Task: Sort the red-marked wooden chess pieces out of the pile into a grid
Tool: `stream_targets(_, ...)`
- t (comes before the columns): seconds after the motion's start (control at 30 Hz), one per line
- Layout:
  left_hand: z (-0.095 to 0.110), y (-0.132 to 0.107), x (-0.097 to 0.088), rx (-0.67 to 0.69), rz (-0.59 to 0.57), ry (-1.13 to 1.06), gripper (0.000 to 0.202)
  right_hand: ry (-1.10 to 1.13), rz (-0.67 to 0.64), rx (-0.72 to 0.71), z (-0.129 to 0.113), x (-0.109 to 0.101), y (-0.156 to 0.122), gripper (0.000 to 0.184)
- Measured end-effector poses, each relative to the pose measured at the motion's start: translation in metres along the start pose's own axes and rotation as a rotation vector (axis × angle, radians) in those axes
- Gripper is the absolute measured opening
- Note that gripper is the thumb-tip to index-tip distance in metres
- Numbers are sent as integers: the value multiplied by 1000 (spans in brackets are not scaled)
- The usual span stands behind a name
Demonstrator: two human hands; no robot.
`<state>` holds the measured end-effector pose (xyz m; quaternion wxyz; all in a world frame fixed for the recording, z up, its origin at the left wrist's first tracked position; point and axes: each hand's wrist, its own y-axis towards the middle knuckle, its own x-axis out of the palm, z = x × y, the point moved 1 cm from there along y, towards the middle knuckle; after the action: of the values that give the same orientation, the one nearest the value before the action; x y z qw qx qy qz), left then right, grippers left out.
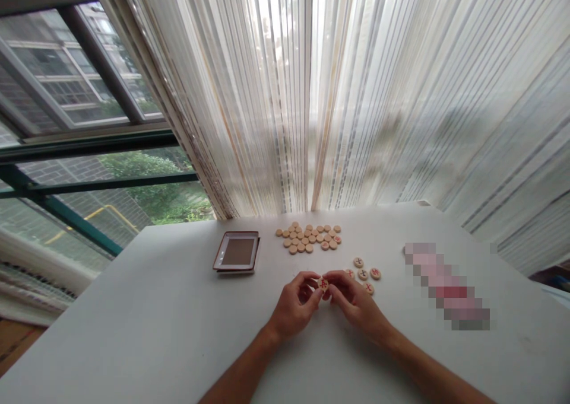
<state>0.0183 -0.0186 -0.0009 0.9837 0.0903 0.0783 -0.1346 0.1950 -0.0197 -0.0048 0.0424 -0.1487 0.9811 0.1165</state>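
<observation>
A small round, pale wooden disc with a red character (323, 285) sits between the fingertips of the left hand (294, 304) and the right hand (357, 304), its marked face toward the viewer. The fingers of both hands are curled, nearly closed, pinching the disc at its opposite edges above the white, smooth desk (155, 321). Just beyond the right fingers lie loose round wooden discs with red or black characters (363, 274), one partly hidden behind that hand.
</observation>
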Motion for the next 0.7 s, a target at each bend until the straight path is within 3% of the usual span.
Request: stream_targets(0.7,9,-5,3,79,-47,144,26,-125,34,30,-2,0,1,24)
